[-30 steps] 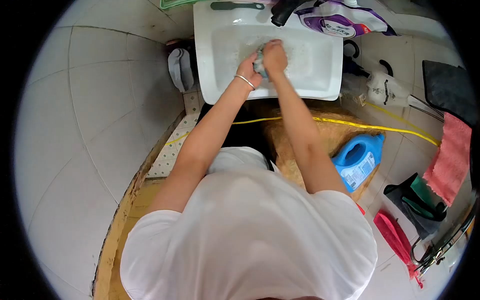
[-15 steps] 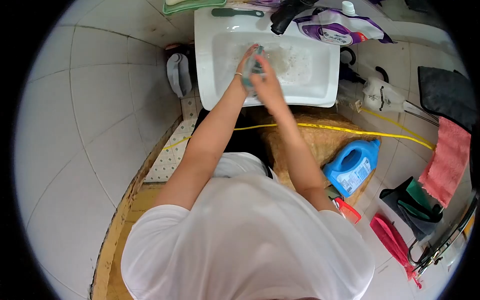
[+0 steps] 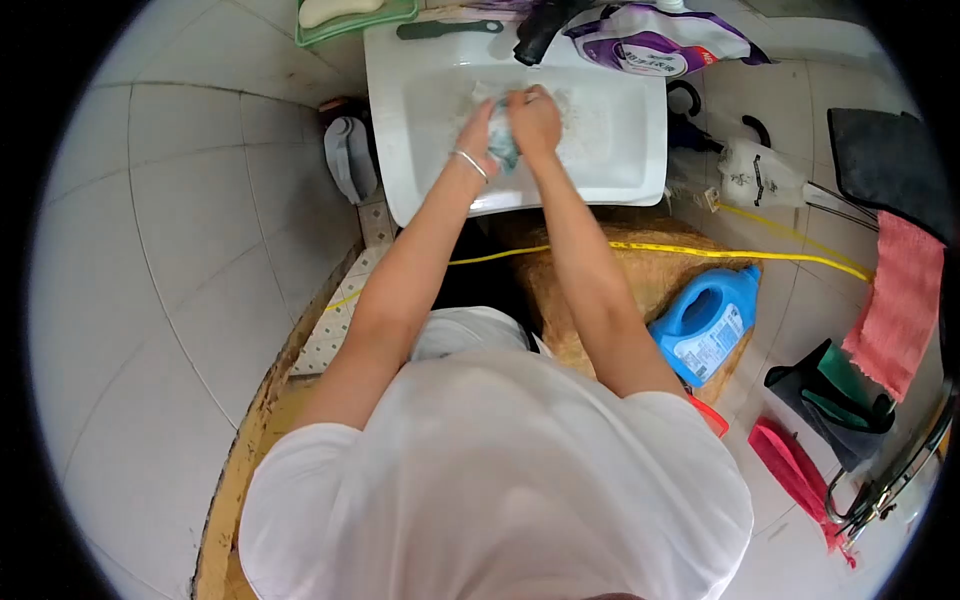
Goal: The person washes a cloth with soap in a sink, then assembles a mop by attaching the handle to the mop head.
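Note:
Over the white sink (image 3: pixel 620 150), my left hand (image 3: pixel 478 140) and my right hand (image 3: pixel 535 120) come together around a small pale green and white cloth (image 3: pixel 503 140). Both hands are closed on it, the left at its left side and the right at its upper right. Part of the cloth is hidden by the fingers. A silver bracelet (image 3: pixel 470 163) circles my left wrist. The black faucet (image 3: pixel 538 35) hangs over the sink's back edge, just beyond my hands.
A green-handled tool (image 3: pixel 450 29) and a purple-white pouch (image 3: pixel 655 42) lie by the sink's back rim. A soap dish (image 3: pixel 355 27) is at the back left. At the right are a blue bottle (image 3: pixel 705 325), yellow hose (image 3: pixel 690 250) and hanging cloths (image 3: pixel 897 310).
Half a second ago my hands were farther apart, the right one blurred over the cloth; now they are pressed together around it. The whole view has shifted slightly.

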`<state>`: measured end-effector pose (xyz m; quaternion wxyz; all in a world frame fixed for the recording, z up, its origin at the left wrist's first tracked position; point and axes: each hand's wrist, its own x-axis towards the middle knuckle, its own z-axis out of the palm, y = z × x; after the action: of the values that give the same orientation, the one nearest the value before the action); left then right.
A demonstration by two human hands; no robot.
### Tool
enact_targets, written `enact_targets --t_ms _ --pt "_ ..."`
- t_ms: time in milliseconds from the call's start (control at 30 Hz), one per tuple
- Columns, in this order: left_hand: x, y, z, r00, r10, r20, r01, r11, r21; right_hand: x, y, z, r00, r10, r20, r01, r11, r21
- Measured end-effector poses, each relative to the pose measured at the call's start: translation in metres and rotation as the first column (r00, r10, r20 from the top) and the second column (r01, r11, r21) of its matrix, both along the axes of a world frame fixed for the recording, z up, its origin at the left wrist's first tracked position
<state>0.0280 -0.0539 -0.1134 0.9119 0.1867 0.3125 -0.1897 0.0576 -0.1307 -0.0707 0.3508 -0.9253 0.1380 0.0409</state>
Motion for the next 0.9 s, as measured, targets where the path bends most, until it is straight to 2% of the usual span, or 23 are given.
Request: enact_targets --t_ms 33,100,133,200,233,300,333,367,400,433,467,500,533,567,600,633,667,700,767,800,833,867,900 --pt "0.003 -0.001 -0.005 1.000 -0.009 0.009 0.009 1.000 0.003 0.000 -0.007 -0.002 1.000 -0.009 0.009 0.009 1.000 0.003" --pt "0.006 0.003 -0.014 0.998 -0.023 -0.054 0.027 0.998 0.061 -0.006 -0.013 -0.010 0.990 0.130 -0.054 -0.115 0.967 0.227" --pt "0.012 0.012 -0.020 0.998 -0.026 -0.048 0.029 0.998 0.061 -0.022 -0.004 -0.006 0.966 0.228 0.121 -0.249 0.947 0.202" --pt "0.017 0.032 -0.031 0.998 -0.048 -0.029 0.044 0.994 -0.101 -0.051 0.021 0.031 0.962 0.267 0.059 -0.273 0.947 0.169" --pt "0.014 0.029 -0.028 0.999 -0.044 -0.032 0.041 0.994 -0.101 -0.058 0.029 0.048 0.951 0.308 -0.004 -0.304 0.942 0.144" --pt "0.004 0.018 -0.021 0.998 0.003 -0.062 -0.019 0.967 -0.256 -0.029 0.022 0.016 0.948 0.316 -0.034 -0.311 0.945 0.096" --pt "0.000 0.005 -0.017 0.999 0.031 0.011 -0.031 1.000 -0.001 -0.011 0.010 -0.001 0.984 0.171 -0.058 -0.167 0.983 0.071" --pt "0.000 0.003 -0.010 0.999 0.034 0.012 -0.034 0.999 0.001 0.002 -0.002 -0.013 0.998 0.026 -0.064 -0.023 0.999 0.042" --pt "0.003 0.007 -0.002 0.999 -0.023 -0.042 0.024 0.999 0.026 0.005 -0.010 -0.024 0.978 0.112 -0.178 -0.068 0.969 0.237" --pt "0.004 0.010 -0.002 0.992 -0.077 -0.104 0.082 0.996 0.041 -0.003 -0.002 -0.014 0.978 0.113 -0.177 -0.069 0.968 0.240" --pt "0.005 0.016 -0.002 0.991 -0.077 -0.107 0.081 0.996 0.038 -0.024 0.005 -0.004 0.985 0.170 -0.014 -0.164 0.968 0.190" --pt "0.006 0.028 -0.009 0.996 -0.092 0.006 0.093 0.993 -0.074 -0.046 0.016 0.013 0.962 0.232 0.145 -0.250 0.960 0.125" --pt "0.010 0.035 -0.018 0.988 -0.094 0.121 0.115 0.977 -0.180 -0.063 0.030 0.030 0.938 0.321 0.131 -0.330 0.943 0.051" --pt "0.011 0.032 -0.037 0.989 -0.093 0.116 0.113 0.977 -0.180 -0.059 0.030 0.025 0.938 0.323 0.126 -0.331 0.942 0.053" --pt "0.010 0.025 -0.065 0.983 -0.176 0.046 0.176 0.984 -0.006 -0.048 0.030 0.014 0.961 0.250 0.118 -0.258 0.964 0.059" --pt "0.003 0.018 -0.034 0.990 -0.094 -0.108 0.108 0.985 0.133 -0.036 0.028 0.004 0.979 0.173 0.110 -0.181 0.981 0.065" --pt "-0.003 0.012 0.000 0.968 0.001 -0.250 0.071 0.957 0.281 -0.018 0.017 -0.001 0.997 0.070 0.016 -0.072 0.974 0.214" --pt "0.000 0.013 0.003 0.969 0.001 -0.247 0.071 0.957 0.282 -0.018 0.016 -0.003 0.997 0.070 0.018 -0.072 0.974 0.215" --pt "0.005 0.017 0.009 0.982 -0.112 -0.151 0.143 0.967 0.213 -0.020 0.016 -0.009 0.985 -0.016 0.173 -0.018 0.982 0.190" --pt "0.005 0.022 0.000 0.982 -0.114 -0.149 0.145 0.966 0.212 -0.032 0.022 -0.007 0.932 0.129 0.340 -0.178 0.977 0.118" --pt "0.005 0.030 -0.016 0.996 -0.082 -0.039 0.082 0.997 -0.003 -0.044 0.032 0.008 0.932 0.125 0.341 -0.174 0.978 0.117" --pt "0.003 0.032 -0.027 0.998 -0.024 0.056 0.037 0.973 -0.227 -0.055 0.041 0.032 0.954 0.215 0.209 -0.237 0.967 0.091" --pt "0.001 0.027 -0.021 0.998 -0.024 0.051 0.035 0.972 -0.231 -0.062 0.044 0.045 0.951 0.301 0.067 -0.305 0.949 0.075"
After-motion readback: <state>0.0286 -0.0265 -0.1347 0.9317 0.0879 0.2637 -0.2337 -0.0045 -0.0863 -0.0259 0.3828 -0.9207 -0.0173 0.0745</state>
